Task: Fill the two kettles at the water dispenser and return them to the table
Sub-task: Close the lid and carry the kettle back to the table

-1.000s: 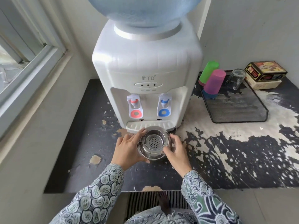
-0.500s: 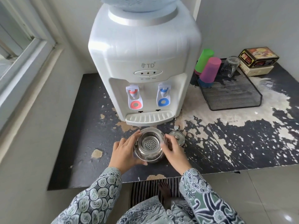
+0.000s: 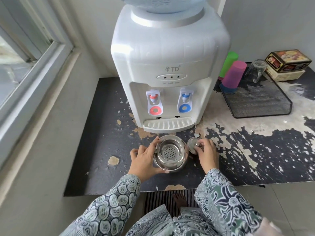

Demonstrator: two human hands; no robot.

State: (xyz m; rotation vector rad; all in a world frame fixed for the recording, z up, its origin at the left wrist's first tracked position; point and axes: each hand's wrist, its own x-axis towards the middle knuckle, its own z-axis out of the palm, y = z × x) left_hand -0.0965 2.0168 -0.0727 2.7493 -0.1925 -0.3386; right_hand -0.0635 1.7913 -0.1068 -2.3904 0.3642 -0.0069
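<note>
A small steel kettle [image 3: 170, 155] stands open on the dark worn counter [image 3: 105, 126], just in front of the white water dispenser [image 3: 168, 65]. A perforated strainer shows inside it. My left hand [image 3: 144, 160] grips the kettle's left side. Its round steel lid [image 3: 192, 145] lies on the counter right beside it, and my right hand [image 3: 207, 152] pinches the lid's knob. The red tap [image 3: 154, 103] and blue tap [image 3: 185, 102] hang above the drip tray [image 3: 167, 125]. Only one kettle is in view.
A black mesh tray [image 3: 259, 103] at the right holds upturned green, pink and blue cups and a glass [image 3: 255, 70]. Printed boxes [image 3: 288, 63] sit behind it. A window frame [image 3: 34, 65] runs along the left wall. A striped mat [image 3: 170, 200] lies below the counter's front edge.
The kettle has come back from the drip tray toward me. My right hand left the kettle's right side and took hold of the lid's knob. The camera has tilted down.
</note>
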